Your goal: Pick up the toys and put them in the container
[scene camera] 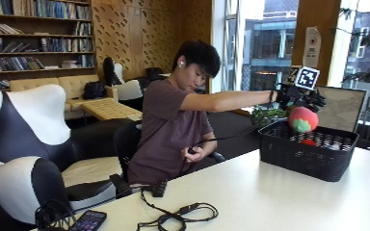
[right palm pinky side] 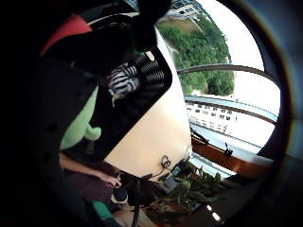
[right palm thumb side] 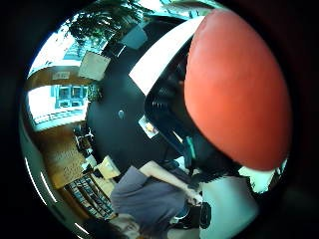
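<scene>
Holding a round red plush strawberry toy with a green leafy base point(scene camera: 303, 120) above the black perforated plastic basket point(scene camera: 300, 156), the person's black-gloved right hand point(scene camera: 298, 99) is stretched out at arm's length, fingers curled down over the top of the toy. From the outside view the toy hangs just over the basket's rim, at about 12 o'clock from the basket's middle, its lower part level with the far wall. In the thumb-side palm view the red surface point(right palm thumb side: 234, 89) fills much of the frame, so it sits close against the palm.

It looks soft and light, a stuffed thing that would squash and not break. Its rounded body offers no handle; a grasp spanning its widest part seems the sensible hold, and the fabric is unlikely to slip.

Inside the basket lie a black-and-white striped plush toy point(right palm pinky side: 122, 82) and a pale green soft toy point(right palm pinky side: 78, 124).
</scene>
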